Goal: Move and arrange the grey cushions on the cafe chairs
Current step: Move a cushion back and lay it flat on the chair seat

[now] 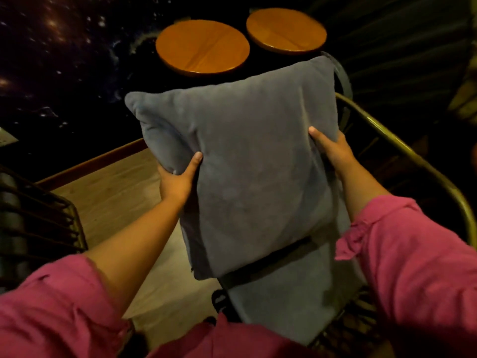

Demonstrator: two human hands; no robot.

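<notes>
A large grey cushion (247,161) is held up in the air in front of me, tilted with its top leaning away. My left hand (178,179) grips its left edge, thumb on the front. My right hand (333,151) grips its right edge the same way. Below it, a second grey cushion (296,301) with a dark strap across it lies on the seat of a cafe chair (402,148) with a curved brass-coloured metal frame, at the right. The held cushion hides most of the chair's seat.
Two round wooden tabletops (202,47) (285,29) stand side by side just beyond the cushion. Another metal-framed chair (51,218) is at the left edge. Light wooden floor (116,192) lies between the chairs, dark patterned floor farther back.
</notes>
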